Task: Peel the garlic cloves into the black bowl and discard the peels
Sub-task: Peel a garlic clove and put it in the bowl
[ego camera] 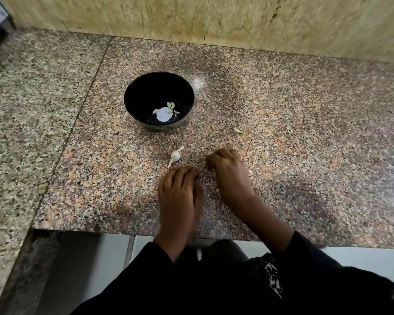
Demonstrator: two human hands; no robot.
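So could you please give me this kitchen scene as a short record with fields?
surface: speckled granite counter
black bowl: upright, holding a few peeled cloves
garlic piece: unpeeled, on the counter between bowl and hands
loose clove: on the counter, right of the bowl
left hand: palm down on the counter, fingers together
right hand: fingers curled down to the counter; what they hold cannot be told

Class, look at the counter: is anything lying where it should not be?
Yes. One pale garlic piece lies alone on the counter, right of the black bowl and apart from the garlic remnant.
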